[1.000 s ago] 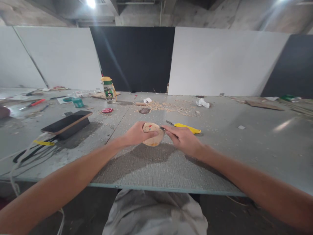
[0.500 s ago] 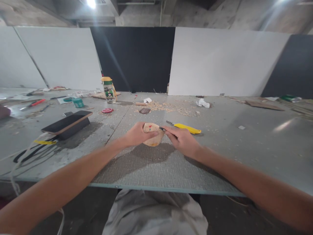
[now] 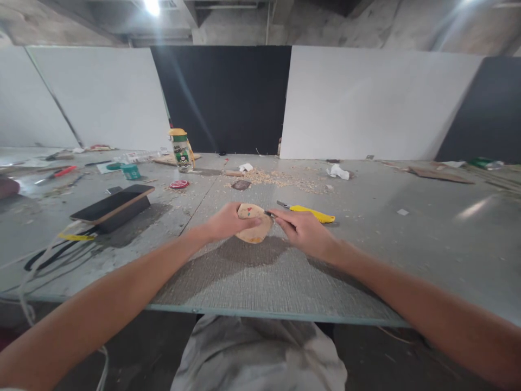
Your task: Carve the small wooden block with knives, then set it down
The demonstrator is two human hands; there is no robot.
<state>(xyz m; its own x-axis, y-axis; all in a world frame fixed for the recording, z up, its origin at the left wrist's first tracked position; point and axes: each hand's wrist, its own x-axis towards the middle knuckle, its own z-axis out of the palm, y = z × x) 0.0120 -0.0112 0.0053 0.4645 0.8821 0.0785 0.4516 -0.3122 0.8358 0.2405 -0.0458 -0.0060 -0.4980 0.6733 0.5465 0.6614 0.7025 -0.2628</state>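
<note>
Currently, a pale tan, flat, rounded wooden-looking piece (image 3: 253,234) is held between both hands, above the near part of the grey, textured tabletop (image 3: 285,296); whether its lower edge is touching the surface cannot be made out. Small red and bluish marks (image 3: 249,209) are seen on its upper face. Its left side is clasped by the left hand (image 3: 226,221), whose grip is closed on it, with the thumb laid across the face. By the right hand (image 3: 305,231), a small, dark, slim tool (image 3: 268,213) is pinched in a closed grip, and its tip is brought to the upper right edge of the rounded piece.

To the right of the rounded piece, just beyond the right hand, a yellow-handled cutter with a metal blade (image 3: 312,213) is left lying. Directly beyond the piece, a dark brown, flat oval scrap (image 3: 241,185) is seen, and past it pale curled shavings (image 3: 274,178) are scattered. Farther to the left of the piece, a round red lid (image 3: 179,184) and a dark, flat phone-like device (image 3: 114,203) are placed, the latter propped at a slant.
</note>
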